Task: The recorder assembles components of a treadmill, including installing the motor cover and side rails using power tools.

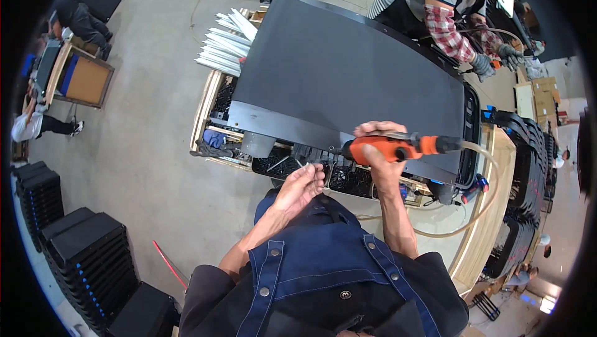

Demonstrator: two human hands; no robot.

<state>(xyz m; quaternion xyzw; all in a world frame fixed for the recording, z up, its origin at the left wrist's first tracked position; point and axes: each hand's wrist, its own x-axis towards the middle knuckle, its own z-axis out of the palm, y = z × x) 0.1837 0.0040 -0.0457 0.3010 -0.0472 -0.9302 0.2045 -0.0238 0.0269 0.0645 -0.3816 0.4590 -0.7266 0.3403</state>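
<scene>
in the head view, the right hand (387, 172) is wrapped around an orange-and-black handheld tool with a rounded body (385, 150), lying just over the near edge of a large, flat, dark grey panel (348, 63). the left hand (298, 187) has its fingertips pinched on a tiny pale piece (307, 164), too small to identify, held short of that edge. the panel rests across a pale wooden desk (201, 116) with open trays full of glossy black wrapping (351, 181) along its near side.

the likeliest slip, i judge, is at the left fingertips: the grip is narrow, and a piece that small, dropped there, could vanish among the black clutter. the tool's nose points leftward along the edge, with the left hand near it; a careless swing could knock the fingers or scratch the smooth grey surface. whether the nose touches the panel, i cannot tell.

a thin, yellowish, translucent hose (438, 235) loops from the tool's rear out to the right; snagging it could pull the tool off line. across the panel, a co-worker in a red plaid sleeve (448, 32) stands close, so a shove from that side might shift the panel.
</scene>
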